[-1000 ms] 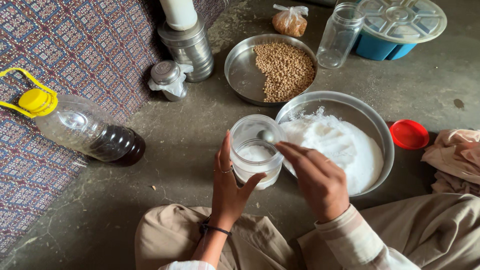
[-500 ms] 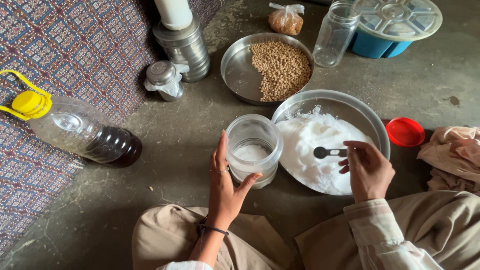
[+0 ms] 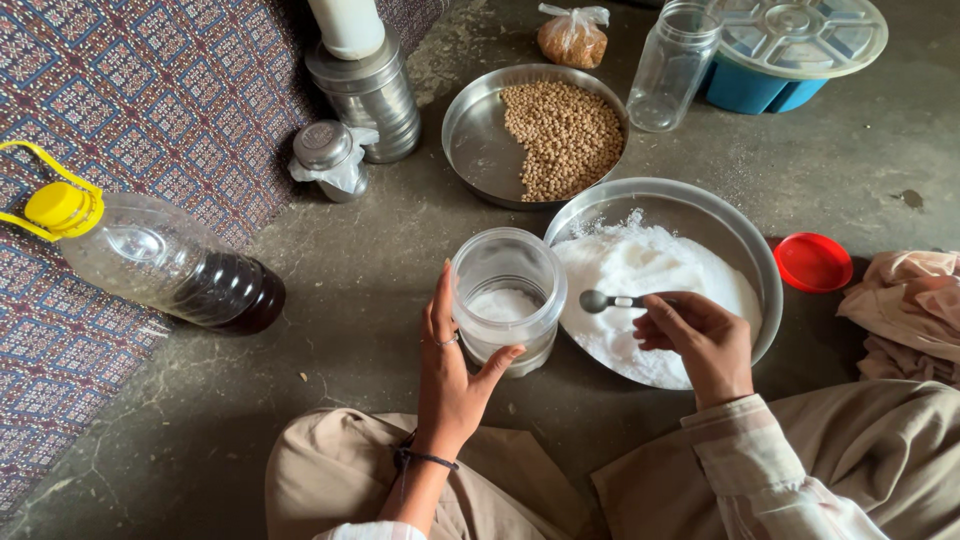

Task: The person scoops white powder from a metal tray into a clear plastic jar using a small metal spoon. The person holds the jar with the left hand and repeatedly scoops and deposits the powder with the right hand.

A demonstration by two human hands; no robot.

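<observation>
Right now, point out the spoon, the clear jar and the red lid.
spoon (image 3: 594, 300), head view, on its round bowl.
clear jar (image 3: 507, 262), head view, on its upper wall.
red lid (image 3: 813, 263), head view, on its centre.

Clear smooth plastic jar (image 3: 507, 296), shiny metal spoon (image 3: 606, 301), glossy steel bowl (image 3: 745, 235) with matt white powder (image 3: 650, 290). Rough matt concrete floor (image 3: 340, 290), woven patterned rug (image 3: 170, 90) along its left edge.

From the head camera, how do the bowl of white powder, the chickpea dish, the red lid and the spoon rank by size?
1. Bowl of white powder, largest.
2. Chickpea dish, somewhat smaller, though it sits farther away.
3. Red lid.
4. Spoon, held in the right hand, smallest.
</observation>
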